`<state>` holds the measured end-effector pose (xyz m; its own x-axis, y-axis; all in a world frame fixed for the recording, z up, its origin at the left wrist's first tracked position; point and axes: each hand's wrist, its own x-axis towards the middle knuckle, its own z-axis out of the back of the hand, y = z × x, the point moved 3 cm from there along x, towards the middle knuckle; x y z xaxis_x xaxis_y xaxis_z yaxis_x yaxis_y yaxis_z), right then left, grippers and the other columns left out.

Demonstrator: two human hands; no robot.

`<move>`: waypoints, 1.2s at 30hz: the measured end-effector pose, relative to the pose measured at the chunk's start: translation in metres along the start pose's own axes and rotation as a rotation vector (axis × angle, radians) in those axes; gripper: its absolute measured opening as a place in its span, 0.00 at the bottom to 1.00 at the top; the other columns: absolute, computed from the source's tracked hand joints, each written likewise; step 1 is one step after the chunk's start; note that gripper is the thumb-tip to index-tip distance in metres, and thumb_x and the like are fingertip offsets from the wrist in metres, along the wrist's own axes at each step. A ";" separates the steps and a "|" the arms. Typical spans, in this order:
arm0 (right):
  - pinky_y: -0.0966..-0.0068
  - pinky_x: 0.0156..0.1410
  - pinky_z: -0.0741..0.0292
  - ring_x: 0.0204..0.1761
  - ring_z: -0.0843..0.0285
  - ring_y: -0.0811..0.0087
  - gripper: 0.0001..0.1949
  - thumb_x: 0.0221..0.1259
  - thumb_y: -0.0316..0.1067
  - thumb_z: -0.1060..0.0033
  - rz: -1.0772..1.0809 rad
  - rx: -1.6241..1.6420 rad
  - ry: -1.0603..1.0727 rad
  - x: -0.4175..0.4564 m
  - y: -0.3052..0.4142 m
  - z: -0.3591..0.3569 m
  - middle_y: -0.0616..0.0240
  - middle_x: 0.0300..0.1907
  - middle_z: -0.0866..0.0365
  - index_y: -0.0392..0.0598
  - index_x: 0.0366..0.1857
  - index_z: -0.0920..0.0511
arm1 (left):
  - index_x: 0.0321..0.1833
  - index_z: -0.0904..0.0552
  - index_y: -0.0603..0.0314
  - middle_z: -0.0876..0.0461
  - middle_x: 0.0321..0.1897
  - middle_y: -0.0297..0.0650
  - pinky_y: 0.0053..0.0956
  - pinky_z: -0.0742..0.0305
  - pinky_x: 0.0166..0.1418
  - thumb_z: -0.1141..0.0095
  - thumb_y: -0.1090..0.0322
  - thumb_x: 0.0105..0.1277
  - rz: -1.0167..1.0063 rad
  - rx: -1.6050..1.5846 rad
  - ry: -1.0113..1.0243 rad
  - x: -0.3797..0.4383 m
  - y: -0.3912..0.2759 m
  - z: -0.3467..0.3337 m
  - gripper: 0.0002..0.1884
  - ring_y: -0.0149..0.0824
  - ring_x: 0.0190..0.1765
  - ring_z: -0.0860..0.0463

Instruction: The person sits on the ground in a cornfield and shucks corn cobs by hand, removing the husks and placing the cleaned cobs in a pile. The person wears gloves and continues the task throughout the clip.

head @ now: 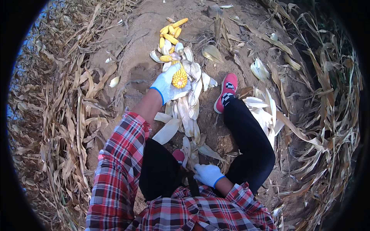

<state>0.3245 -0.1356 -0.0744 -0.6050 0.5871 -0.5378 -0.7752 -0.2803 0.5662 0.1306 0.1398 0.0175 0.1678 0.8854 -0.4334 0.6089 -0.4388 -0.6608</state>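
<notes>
My left hand point(169, 83), in a white knit glove with a blue cuff, reaches forward and grips a husked yellow corn ear point(179, 78), its butt end towards me. Pale, dry corn husks point(188, 115) lie under and beside it. Just beyond, several yellow corn ears point(171, 33) lie piled on the soil, with one short ear point(165, 58) nearer the hand. Low by my lap is my right hand point(207, 174), gloved alike, its fingers curled next to a dry husk point(192, 157); whether it holds the husk cannot be told.
Dry corn stalks and leaves are heaped along the left point(72, 115) and right point(323, 95). My pink shoe point(229, 86) stands on bare soil right of the husks. More pale husks point(261, 108) lie beside my right leg. A stone point(214, 11) sits far ahead.
</notes>
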 end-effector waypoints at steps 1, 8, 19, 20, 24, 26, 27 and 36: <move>0.51 0.47 0.21 0.43 0.16 0.46 0.19 0.60 0.48 0.39 0.008 0.001 0.000 0.001 0.001 0.000 0.48 0.41 0.16 0.44 0.46 0.26 | 0.59 0.26 0.60 0.19 0.45 0.46 0.42 0.15 0.42 0.42 0.51 0.70 -0.097 0.138 -0.073 0.010 -0.043 -0.008 0.23 0.45 0.41 0.15; 0.52 0.44 0.20 0.41 0.16 0.48 0.19 0.59 0.48 0.38 0.020 0.001 -0.028 0.004 0.009 0.003 0.50 0.38 0.16 0.45 0.45 0.26 | 0.71 0.33 0.63 0.22 0.60 0.48 0.38 0.22 0.59 0.41 0.48 0.67 -0.256 1.307 -0.037 -0.006 -0.051 0.039 0.35 0.45 0.56 0.18; 0.56 0.47 0.22 0.45 0.18 0.53 0.20 0.60 0.49 0.38 -0.092 0.025 0.015 0.021 -0.007 -0.009 0.54 0.42 0.19 0.50 0.50 0.26 | 0.75 0.39 0.58 0.34 0.70 0.51 0.50 0.37 0.73 0.27 0.42 0.45 0.101 2.262 0.080 0.003 0.090 0.226 0.55 0.56 0.74 0.39; 0.56 0.47 0.22 0.45 0.18 0.52 0.20 0.60 0.49 0.38 -0.107 0.050 0.039 0.022 -0.007 -0.013 0.54 0.43 0.19 0.50 0.50 0.25 | 0.75 0.38 0.57 0.34 0.71 0.50 0.49 0.37 0.72 0.26 0.41 0.44 0.090 2.258 0.077 0.009 0.092 0.235 0.55 0.56 0.75 0.39; 0.55 0.45 0.21 0.43 0.17 0.50 0.18 0.61 0.48 0.41 -0.139 -0.027 0.308 0.031 -0.012 -0.037 0.53 0.41 0.18 0.51 0.50 0.23 | 0.69 0.29 0.52 0.27 0.64 0.45 0.48 0.34 0.70 0.28 0.43 0.46 0.161 2.255 0.096 0.026 0.109 0.273 0.46 0.51 0.70 0.32; 0.54 0.42 0.20 0.39 0.17 0.48 0.14 0.61 0.47 0.43 -0.142 -0.049 0.332 0.025 -0.027 -0.063 0.51 0.38 0.18 0.51 0.44 0.20 | 0.62 0.22 0.50 0.23 0.58 0.39 0.45 0.30 0.64 0.34 0.48 0.54 0.090 2.274 0.079 0.030 0.119 0.295 0.31 0.45 0.64 0.26; 0.54 0.41 0.20 0.39 0.16 0.49 0.14 0.61 0.47 0.43 -0.100 -0.045 0.269 0.026 -0.030 -0.066 0.52 0.38 0.18 0.51 0.43 0.20 | 0.59 0.21 0.49 0.21 0.55 0.39 0.43 0.28 0.62 0.37 0.52 0.58 0.019 2.285 0.061 0.033 0.120 0.301 0.26 0.43 0.62 0.23; 0.58 0.32 0.19 0.31 0.15 0.54 0.11 0.59 0.44 0.42 0.053 -0.060 0.077 0.031 -0.034 -0.081 0.56 0.30 0.16 0.50 0.30 0.17 | 0.51 0.16 0.54 0.16 0.46 0.44 0.39 0.25 0.60 0.36 0.47 0.58 -0.164 1.652 -0.119 0.012 0.090 0.308 0.24 0.48 0.52 0.17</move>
<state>0.3176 -0.1697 -0.1608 -0.6560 0.5109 -0.5556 -0.7497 -0.3559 0.5579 -0.0514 0.0639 -0.2361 0.0860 0.9537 -0.2882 -0.8221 -0.0954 -0.5613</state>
